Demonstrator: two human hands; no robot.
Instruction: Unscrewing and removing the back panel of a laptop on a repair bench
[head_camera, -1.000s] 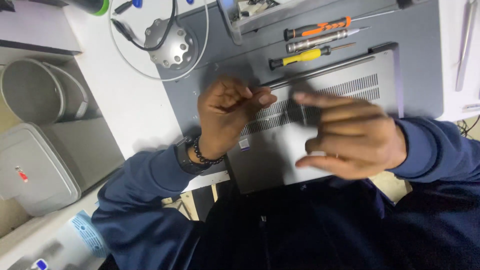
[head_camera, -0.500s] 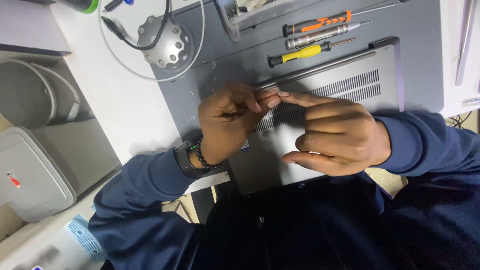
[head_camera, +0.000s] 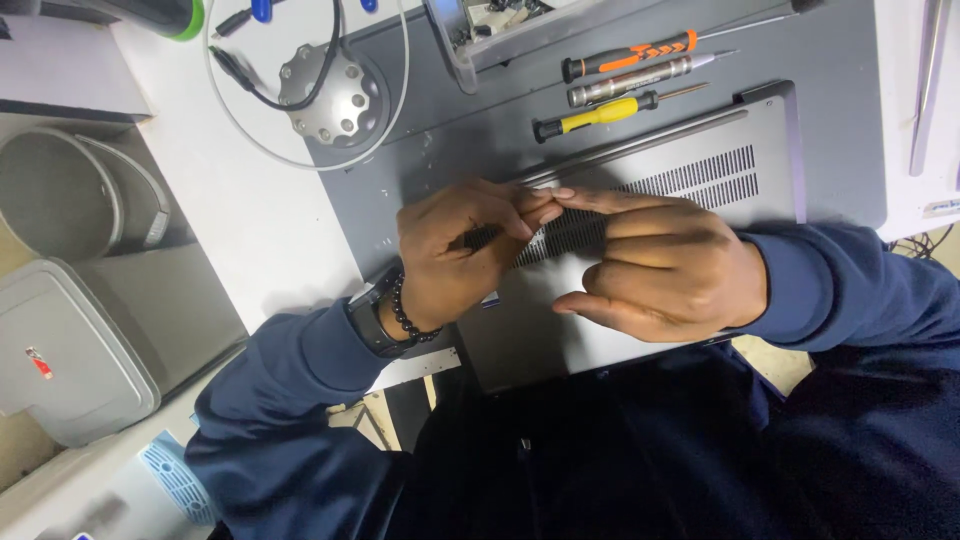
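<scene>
I see a white worktop (head_camera: 255, 215) that carries a grey mat (head_camera: 850, 120) across its middle and right side. Off the worktop's left edge, lower down, stand a round grey bin (head_camera: 60, 200) and, nearer me, a grey container with a closed lid (head_camera: 70, 360). A white block (head_camera: 60, 70) sits at the far left corner. At the right edge lies a white tray (head_camera: 925, 110). Light falls evenly from above; shadows are soft. I cannot see walls or windows.
</scene>
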